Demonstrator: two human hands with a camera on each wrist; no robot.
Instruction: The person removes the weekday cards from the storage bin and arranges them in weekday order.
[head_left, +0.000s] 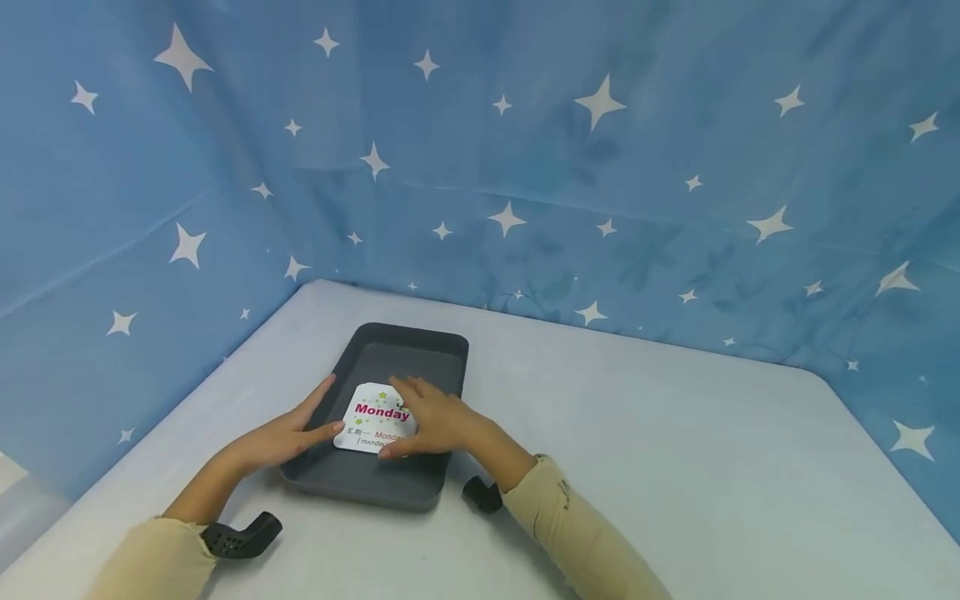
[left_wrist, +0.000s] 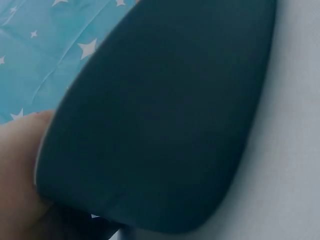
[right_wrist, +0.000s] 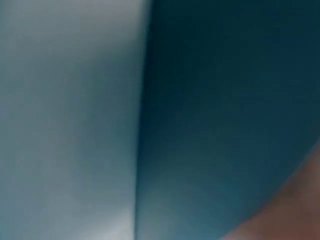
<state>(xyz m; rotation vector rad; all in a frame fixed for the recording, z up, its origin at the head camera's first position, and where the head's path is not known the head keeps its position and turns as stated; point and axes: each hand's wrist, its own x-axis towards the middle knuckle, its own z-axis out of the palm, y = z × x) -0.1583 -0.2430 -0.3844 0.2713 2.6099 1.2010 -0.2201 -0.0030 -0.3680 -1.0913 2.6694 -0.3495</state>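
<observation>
A white card (head_left: 370, 427) printed "Monday", with Chinese characters and small yellow-green stars, lies in a dark grey rectangular tray (head_left: 405, 497). From the right, my right hand (head_left: 438, 421) arches over the card, index fingertip by its top edge and thumb at its bottom edge, covering its right side. My left hand (head_left: 281, 437) lies across the tray's left rim, fingers straight along that rim and the thumb tip reaching the card's left edge. Both wrist views are mostly filled by the outer tray wall (left_wrist: 155, 120), with part of each hand at the side.
The tray stands on the left part of a white-covered table (head_left: 637, 433). A blue curtain (head_left: 540, 150) with white stars hangs behind and to the left. Black wrist devices sit below the left wrist (head_left: 242, 537) and the right wrist (head_left: 482, 495).
</observation>
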